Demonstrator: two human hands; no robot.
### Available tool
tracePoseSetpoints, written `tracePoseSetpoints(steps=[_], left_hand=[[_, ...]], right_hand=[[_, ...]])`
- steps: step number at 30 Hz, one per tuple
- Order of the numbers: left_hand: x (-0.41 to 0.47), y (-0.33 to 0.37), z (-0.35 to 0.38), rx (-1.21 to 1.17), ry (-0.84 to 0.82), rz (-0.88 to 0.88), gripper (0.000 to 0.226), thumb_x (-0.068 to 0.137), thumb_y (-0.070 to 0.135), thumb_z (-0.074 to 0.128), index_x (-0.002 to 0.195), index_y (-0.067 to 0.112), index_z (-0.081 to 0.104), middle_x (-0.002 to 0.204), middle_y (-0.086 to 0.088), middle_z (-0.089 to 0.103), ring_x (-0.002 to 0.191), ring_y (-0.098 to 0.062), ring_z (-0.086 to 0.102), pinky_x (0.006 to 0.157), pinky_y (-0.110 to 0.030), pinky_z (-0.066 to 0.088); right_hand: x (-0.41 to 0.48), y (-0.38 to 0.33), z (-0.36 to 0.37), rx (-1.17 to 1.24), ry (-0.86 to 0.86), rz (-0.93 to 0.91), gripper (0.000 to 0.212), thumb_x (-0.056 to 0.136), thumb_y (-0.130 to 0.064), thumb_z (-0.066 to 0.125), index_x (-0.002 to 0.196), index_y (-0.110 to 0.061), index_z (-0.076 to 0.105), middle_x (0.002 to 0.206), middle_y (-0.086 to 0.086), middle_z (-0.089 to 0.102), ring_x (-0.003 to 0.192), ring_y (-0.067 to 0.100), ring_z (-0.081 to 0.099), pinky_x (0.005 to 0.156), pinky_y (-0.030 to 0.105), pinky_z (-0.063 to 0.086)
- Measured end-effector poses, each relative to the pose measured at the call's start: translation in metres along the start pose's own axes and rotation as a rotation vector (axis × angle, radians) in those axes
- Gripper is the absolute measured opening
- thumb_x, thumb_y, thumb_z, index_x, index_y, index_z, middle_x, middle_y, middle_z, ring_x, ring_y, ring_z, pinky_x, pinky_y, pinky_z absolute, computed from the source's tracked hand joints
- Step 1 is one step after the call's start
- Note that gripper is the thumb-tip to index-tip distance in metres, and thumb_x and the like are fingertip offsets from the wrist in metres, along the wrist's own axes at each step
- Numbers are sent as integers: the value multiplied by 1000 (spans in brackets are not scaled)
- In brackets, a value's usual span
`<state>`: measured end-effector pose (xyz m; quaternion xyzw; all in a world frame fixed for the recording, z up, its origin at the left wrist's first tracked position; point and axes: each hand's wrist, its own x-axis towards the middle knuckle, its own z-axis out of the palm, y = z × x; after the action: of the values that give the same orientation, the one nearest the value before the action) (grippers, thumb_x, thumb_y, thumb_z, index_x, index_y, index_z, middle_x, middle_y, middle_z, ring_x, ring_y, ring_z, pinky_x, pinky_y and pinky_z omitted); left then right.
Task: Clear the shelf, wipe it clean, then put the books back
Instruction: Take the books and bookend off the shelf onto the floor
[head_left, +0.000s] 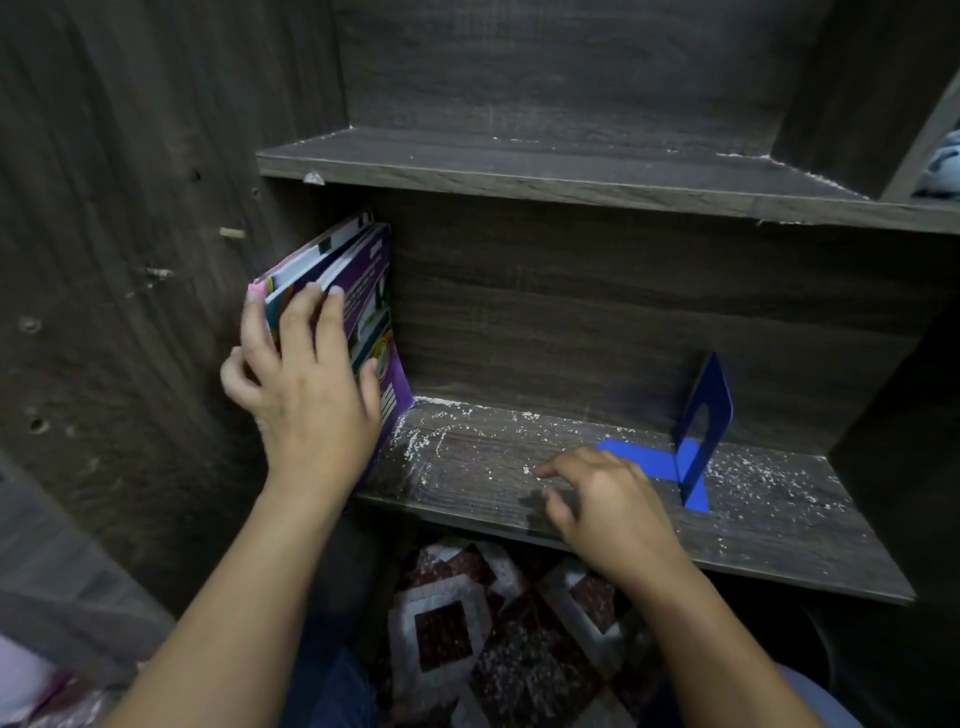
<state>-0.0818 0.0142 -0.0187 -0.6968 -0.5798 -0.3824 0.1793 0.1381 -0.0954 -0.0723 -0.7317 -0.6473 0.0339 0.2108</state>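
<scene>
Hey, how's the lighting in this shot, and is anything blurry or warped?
Head view: dim overall, darkest toward the corners; a soft sheen on the shelf beside the right hand, which casts a small shadow under its fingers; shelf edges bow from the wide-angle lens; the books in the left hand and the blue bookend look sharp.

Two hands are counted: the left hand (306, 384) at nine o'clock, the right hand (608, 499) at five o'clock. One blue bookend (706, 415) is seen at three o'clock. Two boards are counted: the upper shelf (519, 161) at twelve o'clock, the lower shelf (483, 483) below it. At least three books (363, 291) are seen at ten o'clock; their exact number cannot be told.
</scene>
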Motion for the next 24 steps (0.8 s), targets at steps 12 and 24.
tracePoseSetpoints(steps=[12, 24], left_hand=[[-37, 6, 60, -672, -3, -187, 48, 80, 3, 71, 121, 8, 47, 118, -16, 55, 99, -17, 59, 83, -22, 45], [-10, 0, 61, -441, 8, -340, 23, 92, 16, 58, 108, -1, 63, 95, -28, 65, 87, -46, 61, 75, -46, 47]], right_hand=[[-3, 3, 5, 65, -20, -31, 21, 89, -28, 62, 109, -31, 67, 116, -16, 63, 111, 7, 53, 102, 32, 37], [-16, 15, -2, 97, -24, -20, 20, 89, -26, 62, 107, -28, 68, 112, -12, 65, 106, 10, 58, 99, 37, 42]])
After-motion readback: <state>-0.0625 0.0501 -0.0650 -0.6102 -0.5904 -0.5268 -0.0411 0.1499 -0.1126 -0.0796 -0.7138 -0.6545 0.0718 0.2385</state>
